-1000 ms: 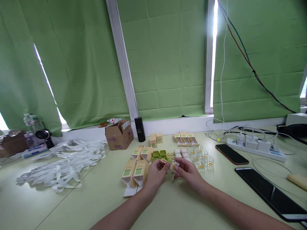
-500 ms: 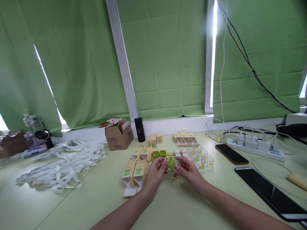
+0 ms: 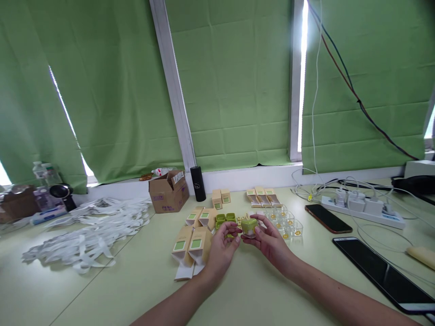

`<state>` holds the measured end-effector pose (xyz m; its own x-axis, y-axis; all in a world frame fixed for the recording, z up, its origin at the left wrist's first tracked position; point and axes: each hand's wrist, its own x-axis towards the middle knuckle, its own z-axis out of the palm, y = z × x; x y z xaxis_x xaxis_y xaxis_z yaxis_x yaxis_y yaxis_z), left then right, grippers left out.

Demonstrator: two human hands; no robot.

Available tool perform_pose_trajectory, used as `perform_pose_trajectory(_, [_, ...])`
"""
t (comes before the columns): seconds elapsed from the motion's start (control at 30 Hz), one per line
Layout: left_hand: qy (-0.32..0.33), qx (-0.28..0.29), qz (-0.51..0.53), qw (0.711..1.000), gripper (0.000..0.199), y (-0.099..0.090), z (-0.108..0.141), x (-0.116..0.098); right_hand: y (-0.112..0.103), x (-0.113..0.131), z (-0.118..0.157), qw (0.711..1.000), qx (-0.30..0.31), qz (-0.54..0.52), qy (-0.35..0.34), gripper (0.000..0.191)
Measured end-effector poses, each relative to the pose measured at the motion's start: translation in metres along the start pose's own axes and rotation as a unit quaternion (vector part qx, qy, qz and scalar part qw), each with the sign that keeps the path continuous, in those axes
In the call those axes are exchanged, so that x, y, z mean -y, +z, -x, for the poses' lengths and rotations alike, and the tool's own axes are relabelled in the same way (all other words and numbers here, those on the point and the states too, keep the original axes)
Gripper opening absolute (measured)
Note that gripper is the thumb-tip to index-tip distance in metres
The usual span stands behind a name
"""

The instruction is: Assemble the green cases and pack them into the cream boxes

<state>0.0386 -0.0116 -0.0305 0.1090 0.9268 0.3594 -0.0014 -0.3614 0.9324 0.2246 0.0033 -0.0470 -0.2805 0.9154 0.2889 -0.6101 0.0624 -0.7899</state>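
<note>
My right hand (image 3: 270,242) grips a small clear container with a green lid (image 3: 249,225) between thumb and fingers, just above the table. Beside it on the left, my left hand (image 3: 224,244) is open, thumb and fingers apart, with nothing visible in it. Behind my hands stand several square green lids (image 3: 230,216), some partly covered by my fingers. Clear containers with yellow centres (image 3: 290,222) stand in rows right of my right hand. Tan boxes with green labels (image 3: 200,242) are grouped left of my left hand.
White straps (image 3: 81,240) lie in a heap at the left. A cardboard box (image 3: 168,197) and a black cylinder (image 3: 198,183) stand at the back. Smaller tan boxes (image 3: 263,198) are near the wall. Phone (image 3: 328,218), tablet (image 3: 384,271) and power strip (image 3: 365,210) with loose cables lie right.
My left hand has let go of the container and drawn slightly left. My right hand now holds it alone, turned with its green lid up.
</note>
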Motion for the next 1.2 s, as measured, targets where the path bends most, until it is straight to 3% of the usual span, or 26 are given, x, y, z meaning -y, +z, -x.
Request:
perform_pose_trajectory(0.3, [0.043, -0.006, -0.069, 0.997, 0.029, 0.0038, 0.0040, -0.0015, -0.0010, -0.0001, -0.0015, 0.999, -0.016, -0.020, 0.024, 0.048])
perform_pose_trajectory(0.6, [0.027, -0.009, -0.117, 0.993, 0.041, 0.0069, 0.0069, -0.0065, -0.0010, -0.0059, -0.0015, 0.994, -0.012, 0.104, -0.018, 0.049])
perform_pose_trajectory(1.2, [-0.005, 0.005, -0.003, 1.000, 0.049, 0.0029, 0.0009, -0.0053, -0.0039, -0.0075, -0.0018, 0.979, 0.034, 0.190, -0.068, 0.047])
